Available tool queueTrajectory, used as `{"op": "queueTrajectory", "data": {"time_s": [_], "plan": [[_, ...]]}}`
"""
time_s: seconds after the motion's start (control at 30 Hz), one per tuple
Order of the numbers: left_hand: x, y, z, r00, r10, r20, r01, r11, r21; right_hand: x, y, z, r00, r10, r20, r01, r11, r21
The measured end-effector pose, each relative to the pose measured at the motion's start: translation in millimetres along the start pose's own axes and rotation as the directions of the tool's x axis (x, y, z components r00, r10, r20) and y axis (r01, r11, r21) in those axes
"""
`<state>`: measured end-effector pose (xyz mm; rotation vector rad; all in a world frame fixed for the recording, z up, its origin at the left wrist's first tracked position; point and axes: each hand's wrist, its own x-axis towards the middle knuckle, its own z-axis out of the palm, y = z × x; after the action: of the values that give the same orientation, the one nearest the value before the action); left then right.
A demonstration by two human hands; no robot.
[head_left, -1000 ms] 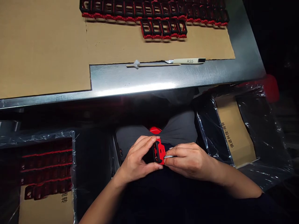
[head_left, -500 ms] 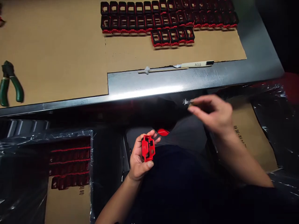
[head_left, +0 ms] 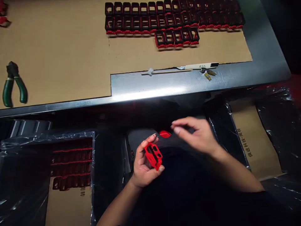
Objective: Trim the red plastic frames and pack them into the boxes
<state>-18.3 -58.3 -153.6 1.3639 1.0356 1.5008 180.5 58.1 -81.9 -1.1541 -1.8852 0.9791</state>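
Note:
My left hand [head_left: 145,164] is closed round a red plastic frame [head_left: 153,156], held tilted with its slot and small holes facing up. The thumb presses on its lower end and the fingers wrap behind it. To the right, my right hand [head_left: 195,133] is in the air with thumb and forefinger drawn together. I see nothing between those fingertips, which are slightly smeared by motion. A small metal tool with yellow parts [head_left: 208,73] lies on the metal table edge, beside a white-handled knife [head_left: 202,66] marked A55. A thin stick with a white tuft [head_left: 166,72] lies left of it.
Rows of black-and-red frames [head_left: 150,23] stand on the cardboard [head_left: 66,53]. Green-handled pliers [head_left: 14,84] lie at left. Below the table, a plastic-lined box [head_left: 92,157] holds more frames at left. Another lined box with cardboard [head_left: 258,147] stands at right. Something red [head_left: 165,134] shows beyond my left hand.
My right hand has let go of the small metal tool, which now lies on the table edge, and has moved down and left towards the red frame. My left hand has tilted the frame.

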Motion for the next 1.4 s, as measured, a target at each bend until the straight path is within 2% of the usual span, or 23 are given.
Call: {"op": "queueTrajectory", "data": {"time_s": [0.07,0.13,0.3,0.43,0.77,0.9,1.03,1.27,1.4], "plan": [[1,-1,0.0,0.999,0.026,0.036,-0.027,0.999,0.044,-23,-15,24,0.953,0.122,0.277,-0.188,0.956,0.226],[2,-2,0.1,0.994,0.075,0.078,-0.084,0.990,0.111,-34,-22,36,0.910,0.177,0.374,-0.297,0.909,0.292],[8,-1,-1.1,0.963,0.201,0.178,-0.250,0.914,0.320,-37,-23,34,0.905,0.235,0.356,-0.314,0.932,0.183],[10,3,-2.6,0.939,0.248,0.237,-0.326,0.864,0.384,-36,-24,27,0.879,0.226,0.420,-0.302,0.946,0.122],[8,5,-3.7,0.931,0.267,0.249,-0.342,0.876,0.339,-30,-25,13,0.836,0.118,0.536,-0.240,0.957,0.163],[8,5,-3.4,0.921,0.286,0.265,-0.370,0.855,0.364,-32,-23,15,0.809,0.162,0.565,-0.301,0.940,0.161],[9,7,-4.2,0.908,0.299,0.295,-0.402,0.821,0.406,-34,-23,19,0.819,0.222,0.530,-0.332,0.935,0.121],[11,9,-5.0,0.907,0.299,0.295,-0.405,0.810,0.425,-27,-25,9,0.783,0.142,0.605,-0.306,0.936,0.176],[12,9,-4.7,0.898,0.307,0.314,-0.424,0.792,0.440,-27,-25,9,0.763,0.198,0.615,-0.364,0.918,0.156]]}}
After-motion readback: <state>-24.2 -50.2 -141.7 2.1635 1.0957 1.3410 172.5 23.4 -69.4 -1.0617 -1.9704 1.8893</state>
